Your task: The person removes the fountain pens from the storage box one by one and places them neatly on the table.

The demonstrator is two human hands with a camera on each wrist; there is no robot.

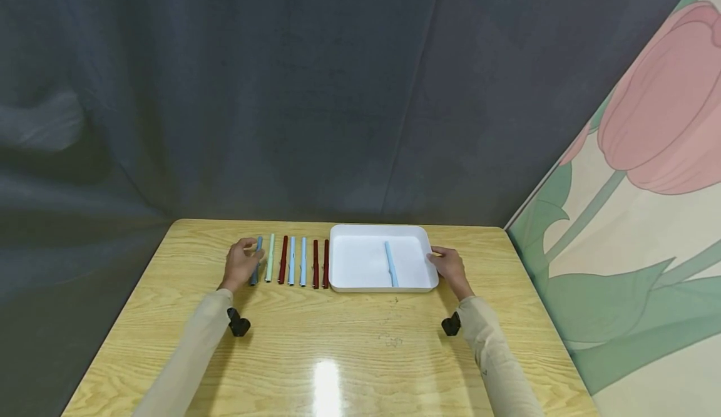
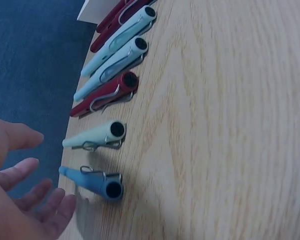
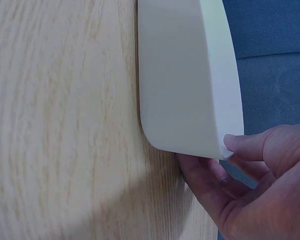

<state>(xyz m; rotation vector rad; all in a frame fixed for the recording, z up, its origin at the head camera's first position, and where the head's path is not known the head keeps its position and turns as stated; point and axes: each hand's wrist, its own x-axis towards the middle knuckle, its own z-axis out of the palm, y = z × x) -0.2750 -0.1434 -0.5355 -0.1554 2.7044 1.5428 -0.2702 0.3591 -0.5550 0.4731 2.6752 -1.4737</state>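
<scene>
My left hand (image 1: 241,263) hovers by the leftmost pen, a dark blue one (image 2: 95,183). In the left wrist view its thumb and fingers are spread apart, with nothing between them. Beside that pen lies a pale green pen (image 2: 97,135), followed by a dark red pen (image 2: 104,95) and two light blue pens (image 1: 291,260). Two more dark red pens (image 1: 316,263) lie close to the white tray (image 1: 360,289). Inside the tray is one light blue pen (image 1: 391,263). My right hand (image 1: 449,269) grips the tray's right edge, thumb on the rim and fingers against the outer wall.
The wooden table (image 1: 360,335) carries the row of pens and the tray near its far edge. A dark curtain (image 1: 315,104) hangs behind it. To the right stands a wall with a painted tulip (image 1: 664,104).
</scene>
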